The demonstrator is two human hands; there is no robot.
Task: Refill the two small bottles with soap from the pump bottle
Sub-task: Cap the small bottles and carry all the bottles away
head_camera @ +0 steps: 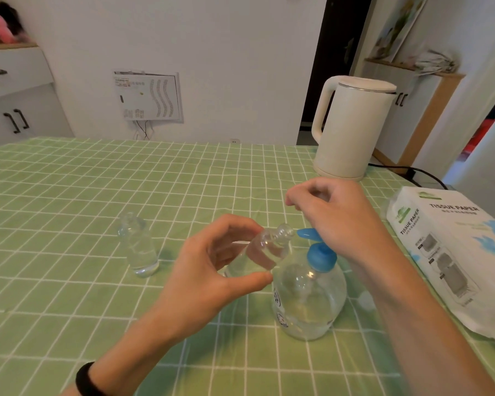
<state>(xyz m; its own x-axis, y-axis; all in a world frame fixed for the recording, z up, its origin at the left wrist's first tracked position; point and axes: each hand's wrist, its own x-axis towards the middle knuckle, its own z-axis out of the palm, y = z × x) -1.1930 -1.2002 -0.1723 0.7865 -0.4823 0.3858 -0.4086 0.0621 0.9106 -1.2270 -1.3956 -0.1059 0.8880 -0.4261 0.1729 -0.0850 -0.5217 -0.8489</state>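
Head camera: At a table (69, 195) under a green checked cloth, a person's left hand (212, 270) pinches one small bottle (266, 250) between thumb and fingers. The bottle is tilted, its open mouth just beside the blue nozzle (305, 233) of the pump bottle (309, 298).

The right hand (335, 215) sits over the pump head, fingers loosely curled. Whether they pinch anything cannot be told.

The second small bottle (139, 247) stands uncapped to the left, well apart, apparently with clear liquid low inside.

The refill looks mid-way. The held bottle appears ready for soap, and both bottles seem short of full. A kettle (352, 127) and a tissue pack (452, 247) flank the scene.
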